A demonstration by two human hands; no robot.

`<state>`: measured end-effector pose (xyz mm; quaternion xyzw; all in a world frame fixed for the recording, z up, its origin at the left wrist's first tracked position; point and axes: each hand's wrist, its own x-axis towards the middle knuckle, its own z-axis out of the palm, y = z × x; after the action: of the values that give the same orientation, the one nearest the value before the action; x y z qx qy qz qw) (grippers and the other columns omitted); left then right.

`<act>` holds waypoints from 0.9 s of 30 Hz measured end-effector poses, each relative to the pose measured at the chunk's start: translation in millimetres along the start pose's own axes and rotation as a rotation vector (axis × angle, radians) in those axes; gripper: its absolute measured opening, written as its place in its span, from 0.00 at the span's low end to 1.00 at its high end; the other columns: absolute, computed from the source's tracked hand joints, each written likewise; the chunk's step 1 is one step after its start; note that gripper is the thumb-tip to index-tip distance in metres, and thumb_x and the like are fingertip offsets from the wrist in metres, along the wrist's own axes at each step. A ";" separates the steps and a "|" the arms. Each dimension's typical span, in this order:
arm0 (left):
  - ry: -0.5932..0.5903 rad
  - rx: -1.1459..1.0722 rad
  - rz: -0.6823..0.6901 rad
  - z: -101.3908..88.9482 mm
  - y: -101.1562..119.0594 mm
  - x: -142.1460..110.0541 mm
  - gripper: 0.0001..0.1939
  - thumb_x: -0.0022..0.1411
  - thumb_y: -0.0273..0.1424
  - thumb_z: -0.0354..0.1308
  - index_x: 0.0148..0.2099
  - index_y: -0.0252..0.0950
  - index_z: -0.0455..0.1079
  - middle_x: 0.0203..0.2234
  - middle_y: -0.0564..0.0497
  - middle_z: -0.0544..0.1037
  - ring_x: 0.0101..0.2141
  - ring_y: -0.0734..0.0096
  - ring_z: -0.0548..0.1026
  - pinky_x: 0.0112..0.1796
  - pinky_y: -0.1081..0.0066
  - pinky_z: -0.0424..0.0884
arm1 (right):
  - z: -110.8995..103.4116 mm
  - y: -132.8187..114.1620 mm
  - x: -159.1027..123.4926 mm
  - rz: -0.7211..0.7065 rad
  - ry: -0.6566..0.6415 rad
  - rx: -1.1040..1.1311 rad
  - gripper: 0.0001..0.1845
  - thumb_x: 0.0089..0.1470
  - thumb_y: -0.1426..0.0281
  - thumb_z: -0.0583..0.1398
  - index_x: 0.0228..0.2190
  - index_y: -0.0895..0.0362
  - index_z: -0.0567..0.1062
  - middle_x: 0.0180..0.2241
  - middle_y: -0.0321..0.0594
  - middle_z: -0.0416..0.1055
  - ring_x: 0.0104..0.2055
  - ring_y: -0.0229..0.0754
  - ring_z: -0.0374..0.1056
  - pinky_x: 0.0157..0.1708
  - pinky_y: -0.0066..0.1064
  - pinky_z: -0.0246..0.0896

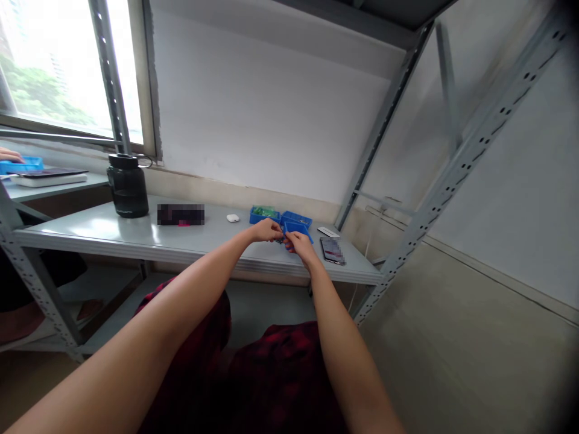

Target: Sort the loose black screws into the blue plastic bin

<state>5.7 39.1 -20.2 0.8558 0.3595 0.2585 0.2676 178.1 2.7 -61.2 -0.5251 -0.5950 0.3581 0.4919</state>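
Trays (299, 228), three, blue, set on worktop (131, 232); left hand (268, 230) and right hand (299, 243) held close by; neither grip's closure can be told.

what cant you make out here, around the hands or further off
Head view: what the left hand and right hand pinch, if anything; too small, partly hidden by the hands.
Head view: green contents beyond the left hand; too small.
Head view: the phone's display; pixelated.
Head view: co-worker's hand; cut off by left edge.
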 end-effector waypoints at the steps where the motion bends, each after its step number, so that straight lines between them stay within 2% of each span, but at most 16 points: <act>1: 0.010 -0.015 -0.002 -0.4 0.9 -0.6 0.12 0.53 0.34 0.54 0.29 0.30 0.74 0.19 0.51 0.72 0.23 0.74 0.68 0.27 0.75 0.62 | -0.5 -0.2 0.2 0.001 0.018 0.005 0.12 0.54 0.62 0.57 0.29 0.58 0.74 0.30 0.41 0.75 0.28 0.35 0.68 0.25 0.24 0.60; 6: 0.031 -0.028 -0.032 -2.5 4.2 -3.1 0.12 0.53 0.34 0.53 0.25 0.31 0.71 0.17 0.52 0.70 0.21 0.75 0.66 0.25 0.74 0.61 | -1.0 -0.5 1.1 -0.004 0.051 0.013 0.12 0.54 0.62 0.57 0.28 0.57 0.74 0.31 0.41 0.75 0.27 0.35 0.67 0.25 0.25 0.61; 22: 0.053 -0.040 -0.052 -4.3 7.4 -4.9 0.12 0.55 0.34 0.54 0.26 0.31 0.72 0.18 0.51 0.71 0.22 0.75 0.67 0.26 0.74 0.63 | -0.7 -1.3 0.5 -0.018 0.080 0.013 0.11 0.53 0.63 0.58 0.27 0.57 0.74 0.29 0.40 0.75 0.27 0.36 0.68 0.24 0.25 0.61; 27: 0.086 0.013 -0.067 -4.1 6.6 -3.9 0.12 0.55 0.32 0.54 0.28 0.31 0.74 0.19 0.50 0.73 0.23 0.73 0.68 0.27 0.74 0.63 | 0.5 -2.0 2.2 -0.028 0.146 0.013 0.09 0.53 0.63 0.58 0.32 0.56 0.72 0.27 0.37 0.74 0.25 0.35 0.68 0.23 0.24 0.60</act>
<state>4.0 33.4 -14.0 0.8331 0.4008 0.2834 0.2548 177.2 4.5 -59.0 -0.5382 -0.5626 0.3158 0.5422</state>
